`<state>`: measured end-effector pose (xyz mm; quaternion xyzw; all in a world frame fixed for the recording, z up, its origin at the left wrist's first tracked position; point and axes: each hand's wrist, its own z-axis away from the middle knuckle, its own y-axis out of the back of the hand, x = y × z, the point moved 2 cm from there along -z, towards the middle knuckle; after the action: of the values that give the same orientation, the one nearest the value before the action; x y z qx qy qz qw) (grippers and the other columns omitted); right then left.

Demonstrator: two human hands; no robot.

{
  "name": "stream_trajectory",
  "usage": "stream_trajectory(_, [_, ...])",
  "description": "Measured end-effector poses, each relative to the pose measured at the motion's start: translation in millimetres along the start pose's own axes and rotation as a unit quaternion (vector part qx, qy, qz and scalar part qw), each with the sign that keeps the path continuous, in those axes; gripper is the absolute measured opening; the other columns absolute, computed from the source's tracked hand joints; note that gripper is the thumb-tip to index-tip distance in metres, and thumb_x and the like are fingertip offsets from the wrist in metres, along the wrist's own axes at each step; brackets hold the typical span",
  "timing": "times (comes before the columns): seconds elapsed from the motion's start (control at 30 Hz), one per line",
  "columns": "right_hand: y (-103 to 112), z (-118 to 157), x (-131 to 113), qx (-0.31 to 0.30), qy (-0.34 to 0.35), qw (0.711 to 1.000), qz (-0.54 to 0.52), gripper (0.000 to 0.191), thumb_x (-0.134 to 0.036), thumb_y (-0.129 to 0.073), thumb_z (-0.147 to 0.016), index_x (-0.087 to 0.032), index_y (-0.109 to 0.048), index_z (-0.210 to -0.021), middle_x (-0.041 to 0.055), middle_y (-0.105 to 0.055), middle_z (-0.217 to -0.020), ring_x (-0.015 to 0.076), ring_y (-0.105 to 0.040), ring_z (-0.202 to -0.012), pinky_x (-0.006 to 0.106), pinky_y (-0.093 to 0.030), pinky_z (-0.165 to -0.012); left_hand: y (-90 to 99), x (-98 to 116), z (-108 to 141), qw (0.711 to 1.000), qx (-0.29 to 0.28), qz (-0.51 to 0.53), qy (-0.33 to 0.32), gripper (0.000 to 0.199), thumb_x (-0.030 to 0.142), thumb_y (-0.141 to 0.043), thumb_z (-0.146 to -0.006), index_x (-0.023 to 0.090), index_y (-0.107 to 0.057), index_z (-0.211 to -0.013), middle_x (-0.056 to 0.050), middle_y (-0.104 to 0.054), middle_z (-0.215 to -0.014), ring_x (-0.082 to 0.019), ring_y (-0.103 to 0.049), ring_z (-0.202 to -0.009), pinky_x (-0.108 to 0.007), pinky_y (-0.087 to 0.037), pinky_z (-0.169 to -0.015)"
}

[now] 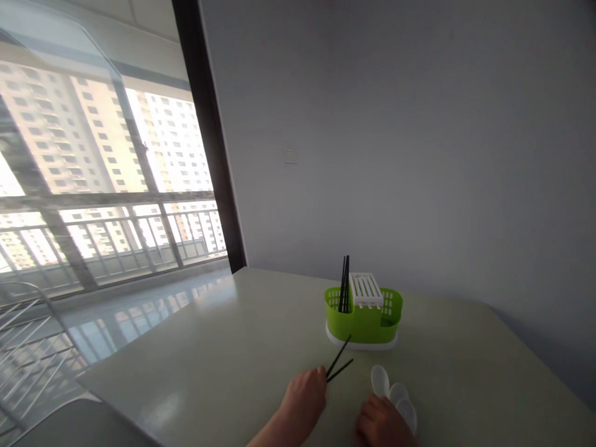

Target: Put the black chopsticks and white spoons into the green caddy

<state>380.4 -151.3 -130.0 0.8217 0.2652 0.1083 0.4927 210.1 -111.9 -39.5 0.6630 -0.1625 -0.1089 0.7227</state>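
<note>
My left hand [305,397] holds a pair of black chopsticks [339,361] by their near ends, tips pointing toward a green cutlery holder [363,316]. The holder stands on a white base on the pale table [223,360], has a white slatted handle [365,289], and keeps another pair of black chopsticks [344,284] upright in its left compartment. My right hand [382,425] rests at the bottom edge beside three white spoons [393,392] lying on the table, fingers on or touching the nearest one; the grip itself is hidden.
A grey wall [395,136] runs behind the table. To the left, a large window [93,186] with a dark frame looks onto a balcony railing and tall buildings. A wire rack [28,347] stands at the lower left past the table's edge.
</note>
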Motion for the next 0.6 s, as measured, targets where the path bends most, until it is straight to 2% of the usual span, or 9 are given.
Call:
stream_trajectory(0.03, [1.0, -3.4, -2.7, -0.024, -0.02, 0.999, -0.037, 0.007, -0.017, -0.065, -0.066, -0.023, -0.063, -0.07, -0.0013, -0.064, -0.069, 0.0157, -0.056, -0.071, 0.027, -0.04, -0.068, 9.8, -0.5, 1.1, 0.999, 0.023, 0.042, -0.013, 0.029, 0.004, -0.039, -0.075, 0.014, -0.06, -0.093, -0.01, -0.066, -0.085, -0.021, -0.064, -0.08, -0.028, -0.048, -0.069])
stream_trajectory(0.1, [7.4, -11.6, -9.2, -0.045, -0.055, 0.99, -0.121, 0.026, -0.017, -0.059, -0.07, -0.022, -0.061, -0.096, -0.0002, -0.064, -0.075, 0.0147, -0.057, -0.071, 0.025, -0.044, -0.069, 30.4, 1.4, 4.7, 0.983, 0.071, 0.158, -0.067, 0.019, 0.011, -0.043, -0.078, 0.017, -0.059, -0.087, -0.005, -0.065, -0.081, -0.016, -0.063, -0.074, -0.022, -0.046, -0.066])
stream_trajectory(0.17, [16.3, -22.0, -15.4, -0.042, -0.092, 0.975, -0.196, 0.043, -0.023, -0.057, -0.073, -0.019, -0.05, -0.115, -0.0003, -0.062, -0.076, 0.0138, -0.057, -0.068, 0.025, -0.045, -0.067, 46.2, 6.0, 8.5, 0.941, 0.095, 0.301, -0.119, 0.014, 0.02, -0.044, -0.082, 0.017, -0.058, -0.084, -0.001, -0.062, -0.075, -0.011, -0.06, -0.064, -0.018, -0.045, -0.06])
stream_trajectory(0.23, [24.1, -33.1, -19.3, -0.028, -0.123, 0.96, -0.251, 0.037, -0.028, -0.055, -0.075, -0.019, -0.05, -0.111, -0.0022, -0.06, -0.071, 0.0124, -0.056, -0.062, 0.023, -0.044, -0.061, 52.6, 11.2, 10.1, 0.89, 0.092, 0.427, -0.135, 0.016, 0.026, -0.044, -0.084, 0.016, -0.057, -0.086, 0.0, -0.059, -0.072, -0.008, -0.057, -0.056, -0.016, -0.044, -0.053])
stream_trajectory(0.3, [28.5, -42.7, -20.8, -0.013, -0.122, 0.956, -0.267, 0.017, -0.029, -0.052, -0.078, -0.02, -0.054, -0.092, -0.0029, -0.057, -0.068, 0.0113, -0.054, -0.059, 0.021, -0.041, -0.056, 50.2, 15.2, 9.0, 0.852, 0.092, 0.497, -0.134, 0.017, 0.028, -0.047, -0.083, 0.016, -0.058, -0.088, 0.001, -0.058, -0.07, -0.008, -0.056, -0.056, -0.015, -0.045, -0.052])
stream_trajectory(0.37, [29.1, -48.3, -19.7, 0.006, -0.104, 0.965, -0.24, 0.01, -0.027, -0.045, -0.082, -0.02, -0.053, -0.079, -0.0014, -0.056, -0.069, 0.0115, -0.053, -0.061, 0.021, -0.04, -0.056, 42.2, 16.6, 6.1, 0.838, 0.094, 0.522, -0.128, 0.017, 0.028, -0.05, -0.081, 0.015, -0.06, -0.087, 0.001, -0.058, -0.071, -0.008, -0.056, -0.059, -0.016, -0.046, -0.054])
stream_trajectory(0.43, [25.0, -48.9, -17.2, 0.0, -0.088, 0.975, -0.202, 0.014, -0.023, -0.04, -0.084, -0.02, -0.053, -0.079, 0.0008, -0.058, -0.073, 0.0128, -0.055, -0.065, 0.022, -0.041, -0.058, 32.8, 15.3, 2.9, 0.831, 0.09, 0.535, -0.121, 0.019, 0.029, -0.052, -0.08, 0.015, -0.062, -0.087, 0.0, -0.058, -0.071, -0.009, -0.056, -0.059, -0.017, -0.047, -0.054])
stream_trajectory(0.6, [6.2, -39.2, -12.8, -0.084, -0.081, 0.983, -0.144, 0.018, -0.013, -0.042, -0.079, -0.018, -0.058, -0.087, 0.0057, -0.063, -0.082, 0.0175, -0.062, -0.076, 0.026, -0.046, -0.067, 19.1, 8.3, -0.1, 0.81, 0.076, 0.571, -0.112, 0.022, 0.03, -0.054, -0.079, 0.012, -0.064, -0.088, -0.001, -0.057, -0.073, -0.009, -0.056, -0.057, -0.019, -0.05, -0.052])
